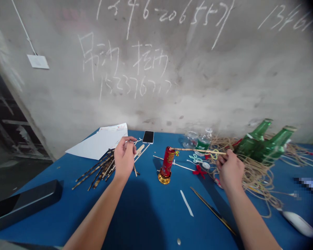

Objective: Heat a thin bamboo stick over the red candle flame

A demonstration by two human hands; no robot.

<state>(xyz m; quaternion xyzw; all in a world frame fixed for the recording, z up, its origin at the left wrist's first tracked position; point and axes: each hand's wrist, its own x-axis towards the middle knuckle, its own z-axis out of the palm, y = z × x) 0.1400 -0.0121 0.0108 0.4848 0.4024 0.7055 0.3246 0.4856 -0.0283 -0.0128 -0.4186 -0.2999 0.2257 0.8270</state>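
My right hand (231, 170) pinches one end of a thin wooden stick (198, 150). The stick runs level to the left, and its far tip is at the top of a red candle (168, 162). The candle stands upright in a gold holder (164, 178); no flame can be made out. My left hand (124, 158) is raised with its fingers loosely bent and apart, nothing visible in it. Behind and below that hand lies a heap of dark and pale sticks (100, 170).
Coiled twine (253, 177) surrounds two green bottles (272, 147) at the right. A glass jar (190, 139), a plastic bottle (203, 142) and a phone (148, 136) are near the wall. White paper (94, 144) lies behind the sticks; a dark pointed rod (212, 209) lies in front.
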